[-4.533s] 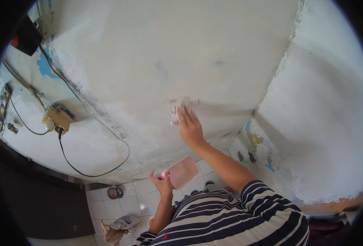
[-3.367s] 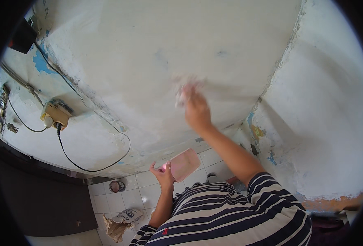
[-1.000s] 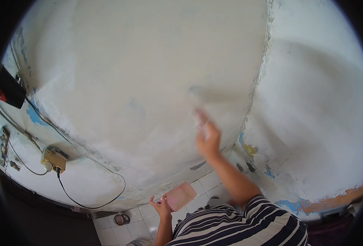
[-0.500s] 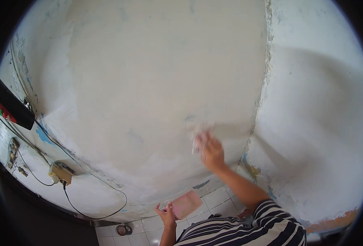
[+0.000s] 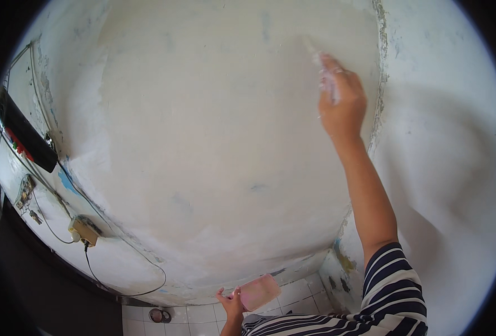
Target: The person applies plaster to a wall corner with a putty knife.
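Note:
My right hand (image 5: 342, 103), smeared with white putty, is raised high against the wall (image 5: 214, 123) near its right corner. Its fingers are closed around a thin, pale putty scraper (image 5: 314, 51), seen nearly edge-on and blurred, with its tip at the wall surface. Low in the view, my left hand (image 5: 232, 302) grips the left side of a shallow pink plastic container (image 5: 260, 292). Traces of pale paste appear to lie inside it. The wall coat is beige-grey, with whiter areas low down and a few darker patches.
At the left, a yellowish socket box (image 5: 84, 231) with a plugged-in black cable (image 5: 147, 291) hangs on the wall. Above it sits a dark shelf-like object (image 5: 29, 134). A small round pot (image 5: 157, 315) stands on the white floor tiles (image 5: 200, 313). Another whitish wall (image 5: 444, 145) adjoins at right.
My right hand has swept up and slightly right along the wall with the scraper, from low down to near the top. My left hand still holds the pink container, slightly lower in view.

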